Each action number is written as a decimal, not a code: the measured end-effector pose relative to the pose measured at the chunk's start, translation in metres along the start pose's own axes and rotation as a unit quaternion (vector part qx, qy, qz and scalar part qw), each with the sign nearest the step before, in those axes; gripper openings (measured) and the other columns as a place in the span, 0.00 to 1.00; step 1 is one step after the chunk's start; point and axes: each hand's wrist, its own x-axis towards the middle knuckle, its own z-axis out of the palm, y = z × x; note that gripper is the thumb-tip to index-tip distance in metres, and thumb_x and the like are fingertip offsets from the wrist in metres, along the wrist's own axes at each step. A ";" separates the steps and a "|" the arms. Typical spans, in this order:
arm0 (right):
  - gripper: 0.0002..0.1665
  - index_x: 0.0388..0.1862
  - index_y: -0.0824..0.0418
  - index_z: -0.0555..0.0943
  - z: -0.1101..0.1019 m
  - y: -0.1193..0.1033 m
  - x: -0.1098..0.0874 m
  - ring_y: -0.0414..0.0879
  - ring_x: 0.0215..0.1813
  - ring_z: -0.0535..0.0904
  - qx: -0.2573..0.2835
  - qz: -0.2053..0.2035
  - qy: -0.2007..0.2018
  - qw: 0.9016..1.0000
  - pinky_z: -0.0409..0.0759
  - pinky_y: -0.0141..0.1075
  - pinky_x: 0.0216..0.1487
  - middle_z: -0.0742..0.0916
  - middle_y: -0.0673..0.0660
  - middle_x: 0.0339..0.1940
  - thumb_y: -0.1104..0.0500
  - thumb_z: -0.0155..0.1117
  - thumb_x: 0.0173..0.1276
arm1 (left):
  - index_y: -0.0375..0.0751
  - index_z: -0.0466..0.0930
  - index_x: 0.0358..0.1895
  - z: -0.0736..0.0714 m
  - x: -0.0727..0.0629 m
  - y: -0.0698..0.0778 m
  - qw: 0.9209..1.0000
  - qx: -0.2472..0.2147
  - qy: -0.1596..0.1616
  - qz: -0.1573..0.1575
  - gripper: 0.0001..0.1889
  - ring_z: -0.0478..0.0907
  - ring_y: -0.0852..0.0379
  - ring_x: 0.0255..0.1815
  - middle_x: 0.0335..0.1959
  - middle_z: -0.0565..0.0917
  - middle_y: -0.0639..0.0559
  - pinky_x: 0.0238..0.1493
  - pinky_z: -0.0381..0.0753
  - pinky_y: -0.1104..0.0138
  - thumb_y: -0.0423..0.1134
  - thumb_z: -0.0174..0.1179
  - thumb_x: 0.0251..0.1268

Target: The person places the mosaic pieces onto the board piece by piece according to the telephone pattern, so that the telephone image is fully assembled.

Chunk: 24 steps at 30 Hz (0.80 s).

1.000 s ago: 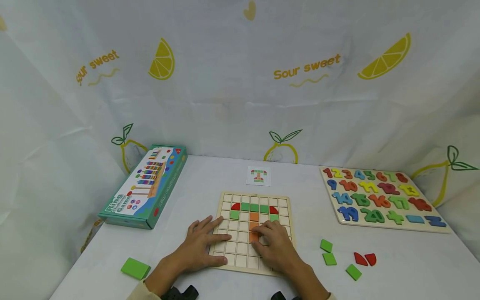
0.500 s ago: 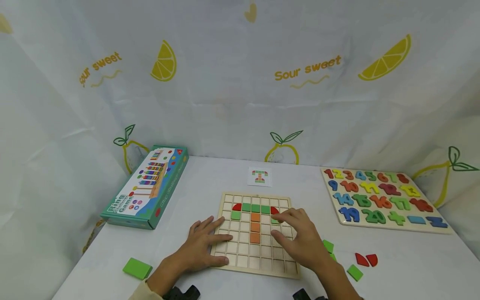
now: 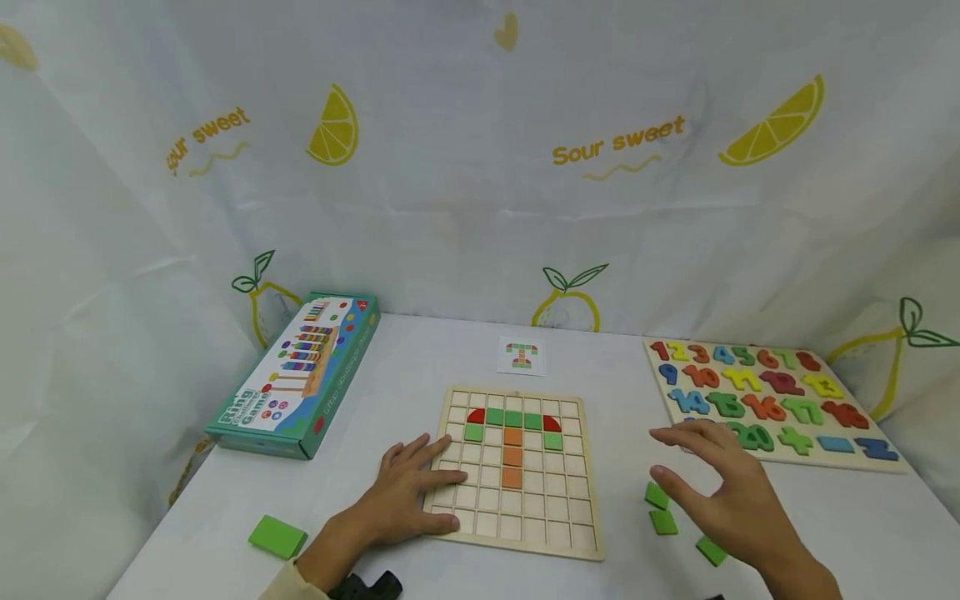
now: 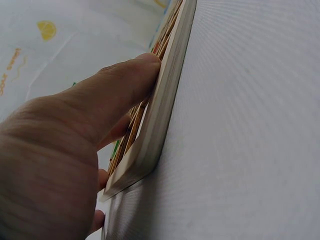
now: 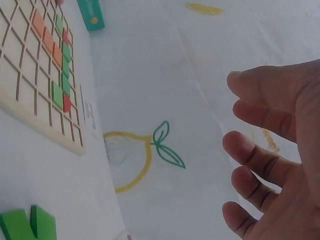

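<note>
My left hand [image 3: 408, 496] rests with spread fingers on the left edge of a wooden grid board [image 3: 489, 525]; in the left wrist view its thumb [image 4: 122, 82] lies along the rim. Set in the grid are a row of green square tiles [image 3: 513, 419] with a red quarter-circle [image 3: 551, 424] at each end, a green square below each red piece, and a column of orange squares [image 3: 512, 457]. My right hand [image 3: 731, 492] hovers holding nothing, thumb and fingers apart, right of the board near loose green tiles [image 3: 663, 522]. It hides the loose red quarter-circles.
A pattern card [image 3: 522, 357] lies behind the board. At the back left stands a teal game box [image 3: 300, 375], and a thick green block [image 3: 277, 537] lies at the front left. A number puzzle board [image 3: 817, 421] takes up the back right.
My right hand has left the orange tiles on the board and moved right, over the loose pieces, its fingers spreading. The left hand has stayed on the board.
</note>
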 end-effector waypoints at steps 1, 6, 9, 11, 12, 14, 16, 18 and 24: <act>0.25 0.51 0.55 0.84 -0.003 0.004 -0.002 0.45 0.53 0.69 -0.004 0.009 -0.002 1.000 0.68 0.32 0.54 0.81 0.49 0.47 0.62 0.78 0.52 | 0.60 0.80 0.60 0.000 0.000 0.000 1.000 0.001 0.001 0.001 0.31 0.47 0.41 0.74 0.74 0.59 0.49 0.65 0.40 0.39 0.67 0.63 0.52; 0.24 0.51 0.60 0.83 -0.012 0.028 -0.013 0.57 0.55 0.69 -0.024 0.067 -0.028 0.997 0.70 0.68 0.43 0.80 0.59 0.48 0.59 0.77 0.55 | 0.61 0.80 0.60 0.001 0.000 -0.002 1.000 -0.001 0.010 0.010 0.32 0.48 0.40 0.74 0.74 0.59 0.49 0.64 0.42 0.38 0.67 0.64 0.51; 0.24 0.52 0.62 0.82 -0.015 0.045 -0.022 0.60 0.53 0.69 -0.037 0.108 -0.043 0.993 0.70 0.69 0.41 0.80 0.62 0.49 0.57 0.75 0.57 | 0.61 0.80 0.60 0.001 0.000 -0.003 1.000 -0.002 0.011 0.010 0.32 0.48 0.40 0.74 0.74 0.60 0.49 0.63 0.42 0.37 0.67 0.64 0.51; 0.25 0.53 0.63 0.82 -0.018 0.058 -0.030 0.61 0.51 0.70 -0.051 0.134 -0.052 0.988 0.72 0.68 0.40 0.80 0.64 0.49 0.55 0.75 0.58 | 0.62 0.79 0.60 0.001 0.001 -0.002 1.000 0.001 0.008 0.010 0.32 0.48 0.40 0.74 0.74 0.59 0.50 0.63 0.42 0.37 0.68 0.63 0.52; 0.26 0.53 0.64 0.82 -0.019 0.065 -0.033 0.61 0.51 0.70 -0.057 0.147 -0.059 0.986 0.74 0.67 0.40 0.80 0.65 0.49 0.54 0.75 0.58 | 0.62 0.79 0.60 0.001 0.001 -0.002 1.000 0.002 0.007 0.010 0.32 0.48 0.40 0.74 0.74 0.59 0.50 0.63 0.42 0.37 0.68 0.63 0.52; 0.27 0.54 0.64 0.81 -0.021 0.077 -0.039 0.62 0.49 0.70 -0.070 0.175 -0.080 0.979 0.76 0.64 0.39 0.80 0.66 0.51 0.50 0.74 0.59 | 0.62 0.79 0.61 0.001 0.001 -0.002 1.000 0.006 0.005 0.011 0.32 0.48 0.40 0.74 0.74 0.59 0.50 0.63 0.42 0.37 0.68 0.63 0.52; 0.30 0.55 0.65 0.80 -0.024 0.090 -0.043 0.63 0.49 0.69 -0.074 0.206 -0.115 0.969 0.76 0.62 0.40 0.79 0.68 0.52 0.46 0.71 0.61 | 0.62 0.79 0.61 0.001 0.001 -0.001 1.000 0.007 0.004 0.011 0.32 0.48 0.40 0.74 0.74 0.59 0.50 0.63 0.43 0.37 0.68 0.63 0.52; 0.34 0.56 0.67 0.78 -0.026 0.102 -0.047 0.66 0.49 0.68 -0.071 0.243 -0.158 0.954 0.76 0.62 0.41 0.77 0.71 0.54 0.42 0.68 0.62 | 0.62 0.79 0.61 0.001 0.001 -0.001 1.000 0.006 0.002 0.012 0.32 0.48 0.40 0.74 0.74 0.59 0.49 0.63 0.43 0.37 0.68 0.63 0.52; 0.36 0.55 0.71 0.78 -0.022 0.127 -0.055 0.60 0.45 0.71 -0.065 0.270 -0.200 0.940 0.77 0.57 0.41 0.79 0.71 0.51 0.41 0.68 0.62 | 0.61 0.79 0.61 -0.001 0.001 -0.001 1.000 0.006 -0.001 0.006 0.32 0.47 0.41 0.74 0.74 0.59 0.50 0.64 0.42 0.38 0.68 0.63 0.52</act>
